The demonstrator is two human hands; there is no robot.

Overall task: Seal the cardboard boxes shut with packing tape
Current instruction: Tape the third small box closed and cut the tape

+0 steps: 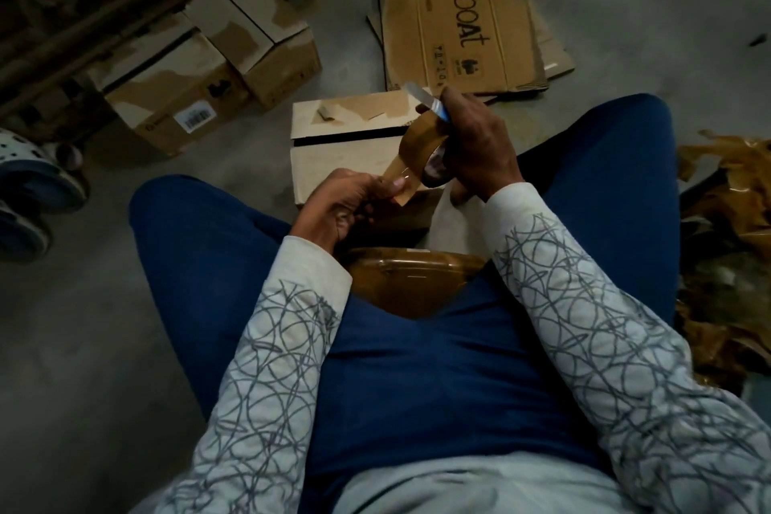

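Here, a person sits on the concrete floor (83,305) with knees spread; blue trousers and pale sleeves with a scribbled line pattern fill the lower view; both hands are raised between the knees, just above a small cardboard box (333,142). The right hand (475,146) has its fingers curled round a roll of brown packing tape (421,138) and, in the same grip, a cutter (425,98) with a blue handle, whose bare blade sticks up and away past the fingertips; the left hand (350,200) pinches the free end of the tape (400,175) between thumb and fingers, so a short strip runs from the roll down to that hand.

The small cardboard box lies on the floor just beyond the hands and is partly hidden by them; its top flaps are down, a dark gap shows along the seam between them, and scraps of old brown tape cling to the far flap.

Beyond it lie flattened cartons (459,29), the top one printed "boAt"; stacked boxes (200,67) stand at the upper left, one with a barcode label; a heap of crumpled brown tape (734,221) lies beside the right knee; a glossy brown shape (413,280) sits between the thighs, and I cannot tell what it is; patterned shoes (29,188) show at the left edge.
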